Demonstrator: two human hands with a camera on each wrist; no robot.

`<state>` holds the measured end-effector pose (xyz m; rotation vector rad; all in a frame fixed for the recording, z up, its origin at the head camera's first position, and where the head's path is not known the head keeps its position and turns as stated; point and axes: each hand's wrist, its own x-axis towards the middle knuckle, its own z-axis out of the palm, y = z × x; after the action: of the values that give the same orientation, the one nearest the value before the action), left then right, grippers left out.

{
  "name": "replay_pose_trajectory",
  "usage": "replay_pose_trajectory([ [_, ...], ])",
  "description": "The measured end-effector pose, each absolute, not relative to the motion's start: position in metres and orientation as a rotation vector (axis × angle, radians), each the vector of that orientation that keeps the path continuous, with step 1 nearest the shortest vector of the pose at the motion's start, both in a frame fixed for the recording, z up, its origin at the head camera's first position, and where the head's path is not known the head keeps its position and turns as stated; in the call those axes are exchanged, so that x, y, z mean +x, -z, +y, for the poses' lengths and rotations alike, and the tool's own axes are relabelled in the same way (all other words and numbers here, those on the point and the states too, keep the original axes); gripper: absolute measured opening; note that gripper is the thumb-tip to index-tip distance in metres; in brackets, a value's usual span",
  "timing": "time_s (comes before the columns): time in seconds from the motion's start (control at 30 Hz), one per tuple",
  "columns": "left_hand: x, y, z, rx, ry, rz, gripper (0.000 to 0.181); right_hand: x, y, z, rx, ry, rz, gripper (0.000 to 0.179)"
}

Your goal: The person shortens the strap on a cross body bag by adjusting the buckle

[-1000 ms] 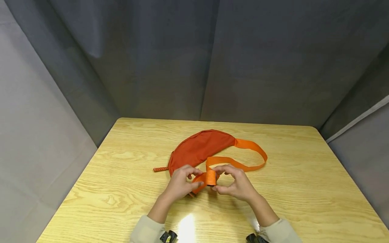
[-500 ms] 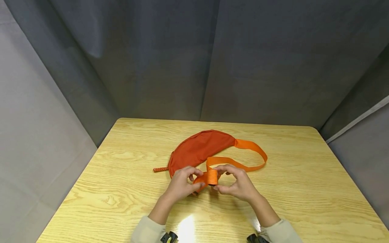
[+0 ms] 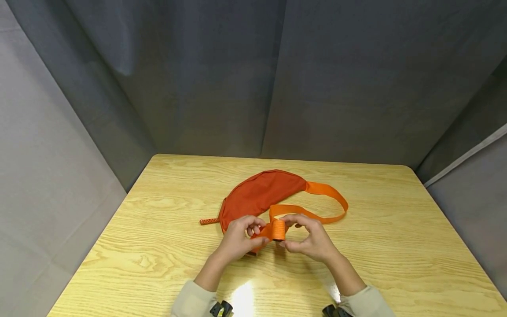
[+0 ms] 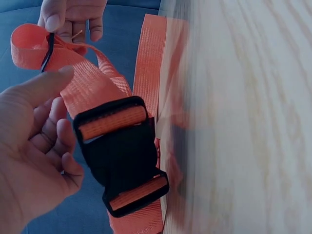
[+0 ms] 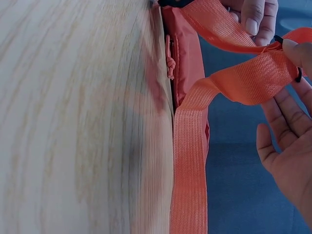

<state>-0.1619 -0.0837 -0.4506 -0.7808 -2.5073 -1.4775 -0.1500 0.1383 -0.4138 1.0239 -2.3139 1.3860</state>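
A red waist bag (image 3: 263, 193) lies on the table, its orange strap (image 3: 325, 219) looping out to the right. My left hand (image 3: 237, 237) holds the strap by its edges between thumb and fingers, close to a black side-release buckle (image 4: 122, 156), which is fastened. My right hand (image 3: 310, 237) pinches the strap at a black slide adjuster (image 5: 299, 74), thumb on one side and fingers on the other. Between the hands the strap bends into a small raised loop (image 3: 279, 230). In the head view the hands and strap mostly hide the buckle.
A patterned zipper pull (image 3: 209, 221) sticks out from the bag's left end. The wooden table (image 3: 396, 229) extends on all sides, with grey curtains (image 3: 206, 88) behind its far edge and grey panels at both sides.
The small strap loop has shifted slightly to the right between the hands. Both hands keep their hold and have moved only a little. The bag stays put.
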Motion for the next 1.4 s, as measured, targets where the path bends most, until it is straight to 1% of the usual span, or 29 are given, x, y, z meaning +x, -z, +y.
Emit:
replay_pose_trajectory([
  [0.13, -0.162, 0.45, -0.084, -0.783, 1.482, -2.485, 0.016, -0.15, 0.415, 0.138, 1.022, -1.39, -2.32, 0.047],
  [0.5, -0.163, 0.446, -0.089, -0.854, 1.559, -2.507, 0.012, -0.152, 0.415, 0.138, 1.037, -1.393, -2.335, 0.046],
  [0.7, -0.167, 0.443, -0.101, -0.923, 1.577, -2.542, 0.016, -0.152, 0.416, 0.139, 1.075, -1.414, -2.32, 0.048],
  [0.97, -0.167, 0.439, -0.117, -0.856, 1.647, -2.569, 0.02, -0.151, 0.418, 0.141, 1.045, -1.482, -2.335, 0.048],
  [1.23, -0.153, 0.412, -0.112, -0.894, 1.677, -2.541, 0.015, -0.149, 0.414, 0.134, 0.975, -1.505, -2.389, 0.045],
  [1.4, -0.16, 0.425, -0.105, -0.895, 1.775, -2.514, 0.016, -0.149, 0.41, 0.131, 0.926, -1.602, -2.417, 0.043],
])
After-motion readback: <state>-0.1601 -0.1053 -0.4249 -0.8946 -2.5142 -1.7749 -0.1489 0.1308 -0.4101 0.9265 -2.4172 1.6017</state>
